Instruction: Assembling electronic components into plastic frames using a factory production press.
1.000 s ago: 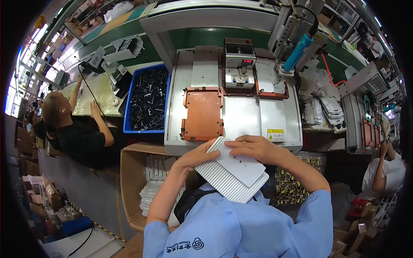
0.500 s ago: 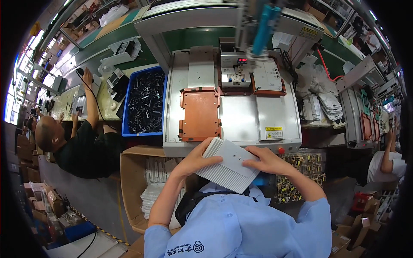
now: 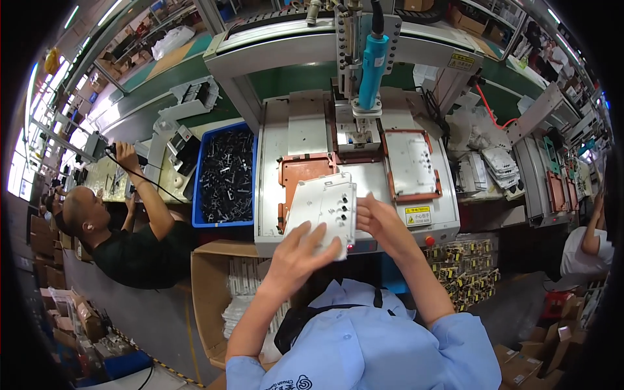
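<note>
A thin white plastic panel [image 3: 315,198] with small black pieces along its right side is tilted over the left orange fixture [image 3: 290,170], covering part of it. My left hand [image 3: 302,255] grips the panel's near edge, fingers spread over its top face; the thumb is hidden. Beside the panel's right edge, my right hand [image 3: 385,226] has its fingers stretched out, and I cannot tell whether they touch it. Another white panel [image 3: 406,162] lies in the right orange fixture [image 3: 437,187]. A blue electric screwdriver [image 3: 373,71] hangs upright above the middle of the machine.
Left of the machine stands a blue bin [image 3: 197,179] of small black parts. A cardboard box [image 3: 211,286] with white pieces sits below it. Bagged yellow-and-black parts [image 3: 465,270] lie at the right, near a red button [image 3: 429,241]. A co-worker [image 3: 123,234] sits at the left.
The ribbed white stack in my hands is no longer seen; a panel with black pieces is over the left fixture. The right fixture has come nearer me. The screwdriver has shifted left.
</note>
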`<state>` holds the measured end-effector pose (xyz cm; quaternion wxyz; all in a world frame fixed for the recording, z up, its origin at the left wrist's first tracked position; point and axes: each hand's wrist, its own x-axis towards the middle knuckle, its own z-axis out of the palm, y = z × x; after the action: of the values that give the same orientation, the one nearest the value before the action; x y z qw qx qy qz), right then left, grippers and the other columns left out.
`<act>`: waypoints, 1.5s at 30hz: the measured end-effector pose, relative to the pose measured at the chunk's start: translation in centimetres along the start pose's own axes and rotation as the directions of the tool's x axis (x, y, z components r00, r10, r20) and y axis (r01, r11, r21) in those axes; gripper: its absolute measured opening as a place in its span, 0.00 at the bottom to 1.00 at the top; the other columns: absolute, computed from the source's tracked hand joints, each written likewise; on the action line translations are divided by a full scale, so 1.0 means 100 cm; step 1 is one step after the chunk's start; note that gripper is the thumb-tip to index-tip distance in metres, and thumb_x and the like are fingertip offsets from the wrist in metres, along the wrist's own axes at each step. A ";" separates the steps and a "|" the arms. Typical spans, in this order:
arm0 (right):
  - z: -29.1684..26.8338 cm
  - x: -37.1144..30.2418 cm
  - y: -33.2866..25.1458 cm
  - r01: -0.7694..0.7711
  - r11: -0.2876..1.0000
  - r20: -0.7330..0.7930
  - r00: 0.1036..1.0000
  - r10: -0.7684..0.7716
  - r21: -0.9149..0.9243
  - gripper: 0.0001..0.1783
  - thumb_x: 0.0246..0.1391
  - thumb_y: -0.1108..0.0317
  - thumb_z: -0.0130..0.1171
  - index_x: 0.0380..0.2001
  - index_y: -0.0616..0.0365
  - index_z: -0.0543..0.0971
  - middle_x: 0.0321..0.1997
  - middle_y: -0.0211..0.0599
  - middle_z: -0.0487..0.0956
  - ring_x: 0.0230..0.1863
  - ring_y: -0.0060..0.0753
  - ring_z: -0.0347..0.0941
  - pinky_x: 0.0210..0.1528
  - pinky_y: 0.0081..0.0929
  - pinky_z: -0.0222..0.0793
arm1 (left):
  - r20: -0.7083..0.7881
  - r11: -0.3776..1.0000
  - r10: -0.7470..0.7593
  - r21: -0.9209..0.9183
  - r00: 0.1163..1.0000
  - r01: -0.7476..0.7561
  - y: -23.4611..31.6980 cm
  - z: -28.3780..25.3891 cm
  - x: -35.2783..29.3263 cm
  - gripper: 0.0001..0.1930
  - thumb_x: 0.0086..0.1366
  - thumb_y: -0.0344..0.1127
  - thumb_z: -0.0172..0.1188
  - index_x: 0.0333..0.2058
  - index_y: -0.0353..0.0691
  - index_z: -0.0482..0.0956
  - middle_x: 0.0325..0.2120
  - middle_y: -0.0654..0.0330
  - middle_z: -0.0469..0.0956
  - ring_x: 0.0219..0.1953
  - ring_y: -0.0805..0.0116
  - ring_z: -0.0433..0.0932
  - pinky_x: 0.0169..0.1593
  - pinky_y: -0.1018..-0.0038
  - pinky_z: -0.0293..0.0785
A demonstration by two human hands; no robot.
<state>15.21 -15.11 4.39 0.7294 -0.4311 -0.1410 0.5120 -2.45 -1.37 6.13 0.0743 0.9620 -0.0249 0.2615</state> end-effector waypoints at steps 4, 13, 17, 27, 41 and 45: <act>-0.029 0.063 0.039 -0.053 0.980 -0.080 0.996 0.039 -0.190 0.19 0.59 0.60 0.55 0.45 0.65 0.74 0.41 0.35 0.78 0.41 0.24 0.74 0.47 0.24 0.69 | 0.032 0.999 -0.019 0.044 0.999 0.018 -0.039 0.051 -0.011 0.21 0.47 0.27 0.60 0.42 0.55 0.77 0.44 0.59 0.75 0.45 0.54 0.74 0.47 0.65 0.75; -0.068 0.119 0.071 -0.113 0.961 -0.084 0.992 0.094 -0.254 0.18 0.53 0.60 0.62 0.41 0.63 0.77 0.36 0.33 0.79 0.35 0.20 0.73 0.38 0.19 0.70 | 0.125 0.994 -0.101 0.062 0.987 0.094 -0.057 0.086 -0.022 0.27 0.48 0.33 0.64 0.50 0.61 0.75 0.45 0.60 0.72 0.49 0.55 0.69 0.53 0.64 0.69; -0.080 0.130 0.071 -0.220 0.944 -0.126 0.973 0.194 -0.246 0.19 0.51 0.62 0.65 0.41 0.66 0.76 0.34 0.36 0.79 0.32 0.23 0.74 0.34 0.19 0.73 | 0.195 0.985 -0.143 -0.064 0.970 0.158 -0.060 0.088 -0.021 0.30 0.47 0.41 0.67 0.52 0.62 0.74 0.47 0.61 0.70 0.52 0.56 0.66 0.54 0.63 0.67; -0.069 0.132 0.061 -0.276 0.887 -0.144 0.960 0.239 -0.370 0.17 0.52 0.58 0.64 0.32 0.64 0.78 0.27 0.31 0.77 0.27 0.21 0.73 0.31 0.19 0.72 | 0.217 0.974 -0.173 -0.107 0.961 0.200 -0.071 0.092 -0.017 0.22 0.55 0.44 0.62 0.51 0.59 0.76 0.42 0.59 0.72 0.49 0.57 0.67 0.54 0.65 0.66; -0.070 0.163 0.058 0.258 0.187 0.073 0.748 -0.660 -0.948 0.18 0.59 0.65 0.52 0.51 0.57 0.74 0.28 0.36 0.77 0.25 0.26 0.72 0.31 0.25 0.68 | 0.328 0.908 -0.376 -0.058 0.867 0.416 -0.069 0.102 -0.004 0.30 0.59 0.49 0.59 0.59 0.49 0.66 0.60 0.56 0.63 0.62 0.47 0.56 0.61 0.60 0.61; -0.067 0.186 0.052 0.188 0.590 -0.048 0.932 -0.360 -0.785 0.17 0.56 0.61 0.55 0.47 0.52 0.79 0.37 0.43 0.81 0.37 0.31 0.78 0.41 0.23 0.70 | 0.282 0.912 -0.384 -0.032 0.879 0.408 -0.069 0.113 -0.016 0.28 0.62 0.48 0.56 0.60 0.51 0.65 0.62 0.59 0.61 0.64 0.48 0.54 0.62 0.60 0.60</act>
<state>24.42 -1.69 -7.95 0.5561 -0.7225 -0.3355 0.2372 2.39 3.71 -5.24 0.1654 0.9689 0.1506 0.1058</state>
